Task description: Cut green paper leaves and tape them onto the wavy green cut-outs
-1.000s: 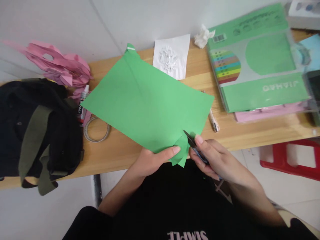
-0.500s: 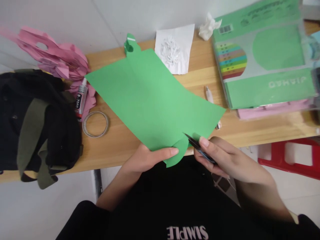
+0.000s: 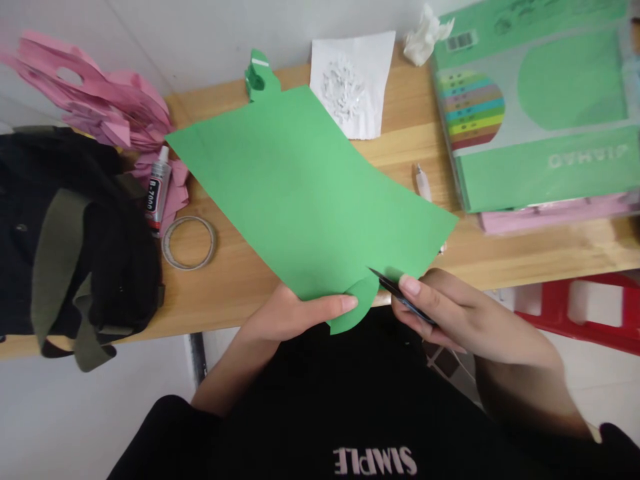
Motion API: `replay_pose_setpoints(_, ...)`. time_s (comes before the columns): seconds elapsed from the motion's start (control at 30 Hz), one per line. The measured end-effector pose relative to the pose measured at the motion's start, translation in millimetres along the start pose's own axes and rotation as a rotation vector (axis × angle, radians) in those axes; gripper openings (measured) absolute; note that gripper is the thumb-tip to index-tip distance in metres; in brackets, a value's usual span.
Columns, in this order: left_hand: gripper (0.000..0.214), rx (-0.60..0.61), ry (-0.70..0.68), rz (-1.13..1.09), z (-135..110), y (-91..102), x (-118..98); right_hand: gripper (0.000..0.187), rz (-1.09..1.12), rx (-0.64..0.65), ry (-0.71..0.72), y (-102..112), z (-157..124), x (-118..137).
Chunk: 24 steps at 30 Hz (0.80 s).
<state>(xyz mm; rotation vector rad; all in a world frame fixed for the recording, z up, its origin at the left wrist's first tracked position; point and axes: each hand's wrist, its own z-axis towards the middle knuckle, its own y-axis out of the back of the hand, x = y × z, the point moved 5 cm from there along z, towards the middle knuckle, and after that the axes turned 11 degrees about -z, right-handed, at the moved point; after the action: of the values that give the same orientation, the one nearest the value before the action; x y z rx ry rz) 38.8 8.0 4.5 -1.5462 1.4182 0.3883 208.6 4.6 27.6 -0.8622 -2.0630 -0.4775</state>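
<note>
A large sheet of green paper (image 3: 300,193) is held up over the table's near edge, with a curved cut at its lower end. My left hand (image 3: 295,313) pinches that end, thumb on top beside the rounded, partly cut flap (image 3: 364,301). In my right hand (image 3: 445,313) is a pair of dark scissors (image 3: 400,293). Its blades lie at the cut, one tip showing above the paper; the handles are mostly hidden by my fingers. Under the sheet's right side a pen (image 3: 423,181) is partly covered.
On the wooden table (image 3: 235,293) are a tape roll (image 3: 189,243), a glue tube (image 3: 159,190), pink paper cutouts (image 3: 100,100) and a black bag (image 3: 120,267). At the back lie white paper with scraps (image 3: 373,87), a crumpled tissue (image 3: 425,37) and a green paper pack (image 3: 540,180). Below right, a red stool (image 3: 555,307).
The view has shifted slightly, so the table items sit a little higher in the picture. Both hands keep their hold, and the scissors stay at nearly the same place in the cut.
</note>
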Motion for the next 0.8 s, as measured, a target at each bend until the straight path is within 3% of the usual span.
replay_pose_setpoints(0.27, 0.029, -0.063, 0.026, -0.039, -7.2, -4.4, -7.4, 0.056, -0.158, 0.014, 0.055, 4.2, -3.0, 6.4)
replay_pose_setpoints(0.47, 0.033, -0.022, 0.018, -0.032, -4.8, -1.8, -8.5, 0.056, -0.173, 0.007, 0.035, 9.0, -0.7, 7.2)
replay_pose_setpoints(0.67, 0.032, -0.033, -0.026, 0.009, -1.0, -4.5, -2.6, 0.058, -0.143, 0.114, 0.033, 24.5, -10.0, -4.7)
replay_pose_setpoints(0.73, 0.032, -0.044, -0.035, 0.018, 0.4, -7.5, -0.8, 0.056, -0.089, 0.186, 0.091, 24.3, -17.3, -8.6)
replay_pose_setpoints(0.8, 0.029, -0.049, -0.03, 0.027, 2.3, -10.6, 1.3, 0.054, -0.012, 0.148, 0.179, 21.9, -21.5, -8.0)
